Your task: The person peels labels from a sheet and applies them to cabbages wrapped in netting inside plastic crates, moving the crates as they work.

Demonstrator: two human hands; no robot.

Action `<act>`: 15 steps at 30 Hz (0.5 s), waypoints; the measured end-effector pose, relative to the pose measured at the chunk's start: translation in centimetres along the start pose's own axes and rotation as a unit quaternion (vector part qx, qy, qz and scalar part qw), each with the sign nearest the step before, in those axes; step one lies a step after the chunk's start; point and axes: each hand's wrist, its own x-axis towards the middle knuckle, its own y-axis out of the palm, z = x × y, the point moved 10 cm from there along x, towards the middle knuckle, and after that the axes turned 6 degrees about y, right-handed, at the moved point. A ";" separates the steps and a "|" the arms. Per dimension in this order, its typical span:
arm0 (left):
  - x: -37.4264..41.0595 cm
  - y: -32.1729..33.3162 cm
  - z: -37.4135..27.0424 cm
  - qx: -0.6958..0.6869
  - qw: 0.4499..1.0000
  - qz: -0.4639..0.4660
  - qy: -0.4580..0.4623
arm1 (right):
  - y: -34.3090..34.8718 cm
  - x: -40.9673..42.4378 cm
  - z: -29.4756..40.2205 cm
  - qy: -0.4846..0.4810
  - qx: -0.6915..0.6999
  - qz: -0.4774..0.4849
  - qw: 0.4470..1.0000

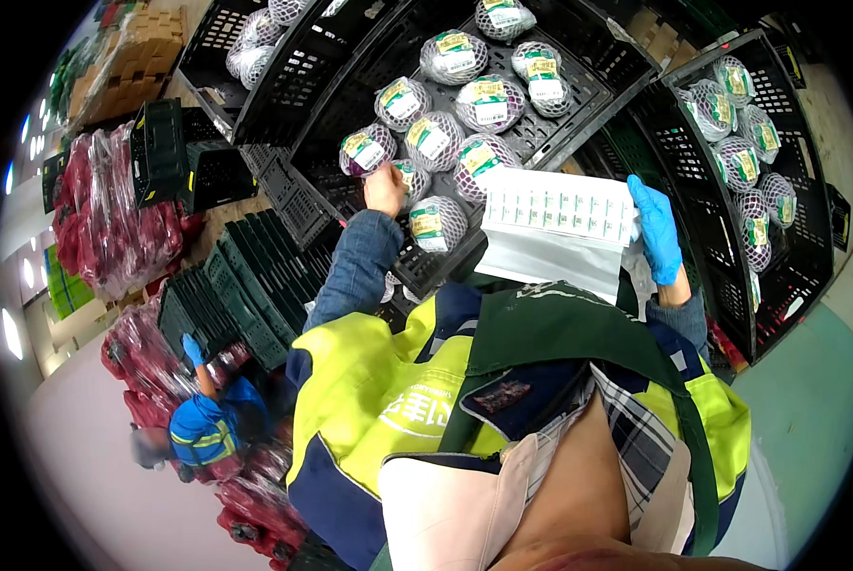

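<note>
My bare left hand (386, 189) reaches into a black plastic crate (433, 275) that holds several round produce items in white foam nets. It touches or lies right beside a netted item with purple skin (366, 150) and another netted item (412, 180); its fingertips are partly hidden, so I cannot tell whether it grips either. Green-and-yellow labels with barcodes sit on these items. My right hand (656, 232), in a blue glove, holds a sheet of printed labels (558, 203) by its right edge. Blank backing paper (551, 257) hangs below the label rows.
A second black crate (791, 285) with labelled netted produce stands at the right, another (212, 107) at the upper left. Green folded crates (255, 278) stack at the left. Near red net sacks (130, 193) under plastic film, a person in blue (209, 428) works with a gloved hand.
</note>
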 end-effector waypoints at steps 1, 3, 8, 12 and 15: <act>-0.2 -1.0 -1.4 0.083 0.996 -0.010 0.012 | -0.1 0.0 0.0 -0.001 0.001 -0.002 1.000; -0.7 -3.8 -2.8 0.147 0.982 -0.114 0.041 | -0.3 0.2 -0.1 -0.003 0.005 -0.002 1.000; -2.3 0.7 -12.8 -0.492 0.859 0.138 -0.036 | -1.8 -0.3 0.5 -0.022 0.051 -0.038 0.998; -5.0 0.2 -24.7 -0.574 0.793 0.202 0.036 | -2.2 0.2 1.2 -0.059 0.041 -0.036 0.997; -4.1 0.0 -26.2 -0.563 0.809 0.168 0.022 | -2.7 0.4 1.5 -0.060 0.057 -0.031 0.996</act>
